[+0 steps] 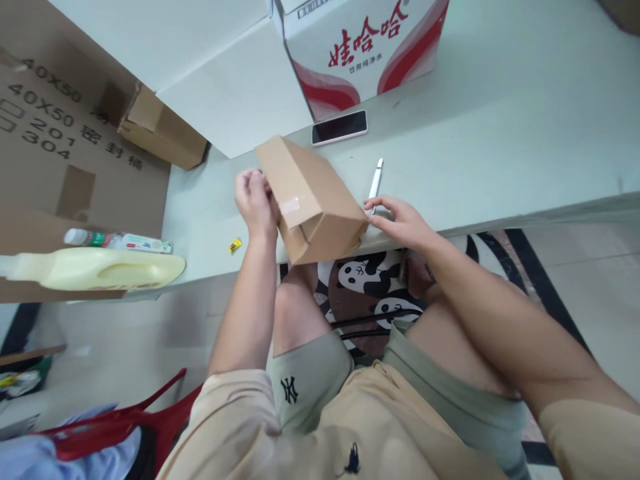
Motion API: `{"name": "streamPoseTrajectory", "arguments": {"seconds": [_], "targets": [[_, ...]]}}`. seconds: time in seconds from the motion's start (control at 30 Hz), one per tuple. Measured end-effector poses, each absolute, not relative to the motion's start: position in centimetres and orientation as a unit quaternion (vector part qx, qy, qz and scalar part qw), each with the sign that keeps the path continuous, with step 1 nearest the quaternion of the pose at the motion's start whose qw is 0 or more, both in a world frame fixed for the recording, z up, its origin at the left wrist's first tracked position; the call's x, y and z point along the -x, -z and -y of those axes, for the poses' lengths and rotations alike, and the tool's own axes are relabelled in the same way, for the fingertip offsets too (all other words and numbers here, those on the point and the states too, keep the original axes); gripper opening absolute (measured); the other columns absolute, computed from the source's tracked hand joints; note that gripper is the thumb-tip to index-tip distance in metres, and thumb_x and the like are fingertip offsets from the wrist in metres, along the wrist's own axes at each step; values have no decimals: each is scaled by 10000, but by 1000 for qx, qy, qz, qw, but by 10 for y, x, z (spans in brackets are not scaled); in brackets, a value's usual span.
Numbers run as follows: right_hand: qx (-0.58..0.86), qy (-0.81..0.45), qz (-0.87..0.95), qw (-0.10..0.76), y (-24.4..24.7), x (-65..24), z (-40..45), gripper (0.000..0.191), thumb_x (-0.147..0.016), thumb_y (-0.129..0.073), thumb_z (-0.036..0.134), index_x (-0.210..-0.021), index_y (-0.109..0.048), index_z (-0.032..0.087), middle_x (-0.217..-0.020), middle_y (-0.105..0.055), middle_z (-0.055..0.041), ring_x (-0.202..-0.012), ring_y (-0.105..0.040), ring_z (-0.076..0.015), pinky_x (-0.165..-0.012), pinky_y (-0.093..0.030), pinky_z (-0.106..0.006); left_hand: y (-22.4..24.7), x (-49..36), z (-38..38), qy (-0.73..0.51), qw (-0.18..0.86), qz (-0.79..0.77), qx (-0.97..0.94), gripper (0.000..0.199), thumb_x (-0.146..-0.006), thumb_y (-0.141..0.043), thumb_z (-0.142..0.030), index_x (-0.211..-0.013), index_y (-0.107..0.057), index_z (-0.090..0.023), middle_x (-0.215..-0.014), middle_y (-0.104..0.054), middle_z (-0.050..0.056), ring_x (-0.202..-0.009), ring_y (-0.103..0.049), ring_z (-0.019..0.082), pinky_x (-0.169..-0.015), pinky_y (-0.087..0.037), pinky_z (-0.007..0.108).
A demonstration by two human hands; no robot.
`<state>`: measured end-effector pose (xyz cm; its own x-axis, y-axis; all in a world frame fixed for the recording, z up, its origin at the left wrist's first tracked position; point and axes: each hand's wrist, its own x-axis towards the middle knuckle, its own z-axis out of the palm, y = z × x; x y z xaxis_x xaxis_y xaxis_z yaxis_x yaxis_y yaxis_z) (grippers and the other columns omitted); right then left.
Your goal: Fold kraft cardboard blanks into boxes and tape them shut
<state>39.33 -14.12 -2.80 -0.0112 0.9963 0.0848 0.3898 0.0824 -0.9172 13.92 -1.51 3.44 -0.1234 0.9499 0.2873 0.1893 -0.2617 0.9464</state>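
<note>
A brown cardboard box (314, 175) is tilted at the front edge of the table, with clear tape (294, 205) across part of it. My left hand (256, 203) grips the box's left side, some of its fingers hidden behind the cardboard. At the right corner, the thumb and fingers of my right hand (399, 219) close on the box's edge. Just beyond those fingertips lies a slim white utility knife (376, 179), its lower end partly hidden by the hand.
A phone (340, 128) lies before a white-and-red carton (367, 57). Left of me are a small yellow packet (235, 245), a pale yellow bottle (115, 269), a clear bottle (97, 239), a smaller brown box (163, 127) and a large printed carton (45, 153).
</note>
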Motion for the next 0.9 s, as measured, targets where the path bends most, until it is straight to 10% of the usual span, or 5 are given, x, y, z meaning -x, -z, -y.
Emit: {"name": "streamPoseTrajectory", "arguments": {"seconds": [0.17,0.43,0.63,0.9], "targets": [[562,-411,606,385,28,-385,143,592,-827,-590,457,-1360,-513,209,-1314,-674,-166,-1224,-630,-319,-1016,-476,-534,-27,-107,47,-529,418,-510,-534,467,-711,-729,-659,-831,-640,-216,-837,-683,29,-838,-684,204,-681,-540,279],[539,-427,602,405,29,-382,142,602,-854,-522,649,-1207,-613,169,-1215,-710,-157,-1129,-664,-327,-973,-516,-515,0,-65,90,-494,458,-540,-504,521,-605,-857,-520,-1005,-692,-229,-1351,-638,103,-1292,-594,262,-998,-534,320],[433,-456,621,467,27,-373,148,986,-705,-726,660,-1509,-358,221,-1502,-519,-150,-1382,-515,-319,-1112,-468,-477,2,-60,101,-509,461,-580,-439,396,-662,-813,-455,-986,-698,-257,-1036,-747,48,-987,-718,213,-822,-592,288],[579,-361,548,483,26,-369,144,650,-668,-754,522,-1198,-575,193,-1156,-710,-138,-1041,-671,-319,-874,-549,-474,-3,-75,120,-445,561,-500,-487,742,-474,-897,-595,-1128,-687,-315,-1273,-704,64,-1233,-641,285,-972,-561,328]]}}
